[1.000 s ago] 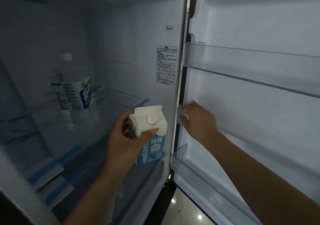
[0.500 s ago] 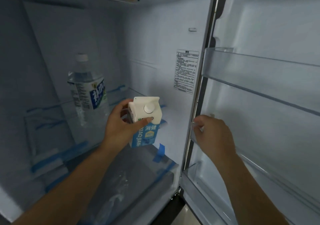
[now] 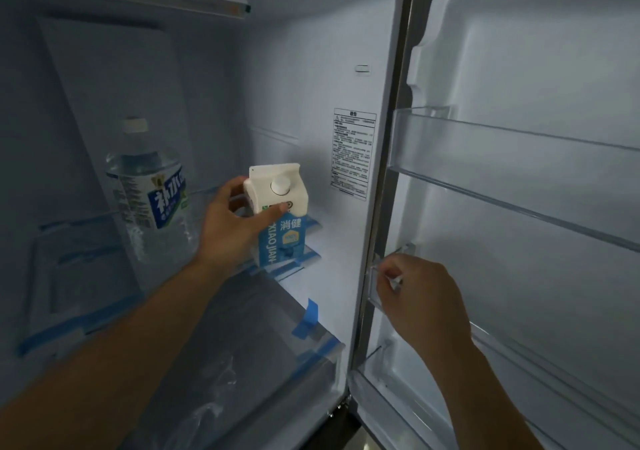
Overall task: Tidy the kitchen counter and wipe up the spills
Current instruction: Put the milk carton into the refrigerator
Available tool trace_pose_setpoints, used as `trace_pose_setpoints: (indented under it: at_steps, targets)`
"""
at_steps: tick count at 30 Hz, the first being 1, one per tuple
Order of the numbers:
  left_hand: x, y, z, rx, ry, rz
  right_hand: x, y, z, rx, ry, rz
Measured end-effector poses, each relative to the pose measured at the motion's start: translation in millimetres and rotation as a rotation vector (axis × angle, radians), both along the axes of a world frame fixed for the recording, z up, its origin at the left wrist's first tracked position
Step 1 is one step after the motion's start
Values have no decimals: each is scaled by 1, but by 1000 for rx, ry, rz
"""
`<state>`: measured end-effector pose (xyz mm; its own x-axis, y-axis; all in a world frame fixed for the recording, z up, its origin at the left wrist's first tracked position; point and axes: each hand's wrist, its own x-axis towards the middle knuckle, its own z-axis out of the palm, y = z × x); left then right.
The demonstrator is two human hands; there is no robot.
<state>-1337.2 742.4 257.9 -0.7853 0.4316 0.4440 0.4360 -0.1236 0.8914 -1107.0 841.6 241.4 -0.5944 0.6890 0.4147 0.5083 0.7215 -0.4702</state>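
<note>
Head view, fridge standing open.

I am holding the carton (image 3: 281, 223) in the left hand (image 3: 232, 231). The fingers (image 3: 232, 189) are wrapping round its white gabled top from the left, and the thumb is pressing the front face just under the round cap. The carton is sitting roughly upright, slightly tilted, inside the fridge compartment above the glass shelf (image 3: 242, 311). It is just right of the water bottle (image 3: 152, 200) and near the right inner wall with its warning label (image 3: 354, 153). I cannot tell whether its base is touching anything yet.

The right hand (image 3: 424, 299) is gripping the near end of the middle door rack (image 3: 375, 292), fingers curling over the clear plastic edge. I am judging that it is steadying the door.

Progress, judged: I am partway through the tidying, with one item going away and not yet released. The worktop is lying outside this view, so I cannot say what is sitting on it or whether any spill is wiped. No cloth is showing. I am assuming the wiping, and possibly more clearing, is left to do.
</note>
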Motion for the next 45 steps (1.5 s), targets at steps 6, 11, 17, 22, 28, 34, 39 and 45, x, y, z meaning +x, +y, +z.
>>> trace_pose_setpoints:
  at_steps: [6, 11, 17, 22, 28, 34, 39, 45]
  targets:
    - [-13, 22, -3, -46, 51, 72, 10, 9, 0, -65, 14, 25]
    - [-34, 33, -9, -11, -3, 89, 16, 12, 0, -73, 26, 39]
    - [-40, 29, -22, -66, -6, 99, 21, 15, 1, -87, 18, 56]
    - [-37, 14, -47, -248, 118, 52, 21, 15, 4, -68, 2, 63]
    - [-49, 14, -53, -303, 122, 88, 20, 15, 4, -65, -26, 60]
    - [-51, 23, -53, -323, 169, 119, 18, 15, 3, -34, -36, 65]
    - [-62, 30, -57, -326, 162, 163, 19, 16, 1, -53, -62, 64]
    - [-74, 45, -60, -358, 111, 283, 17, 25, -8, -107, -115, 49]
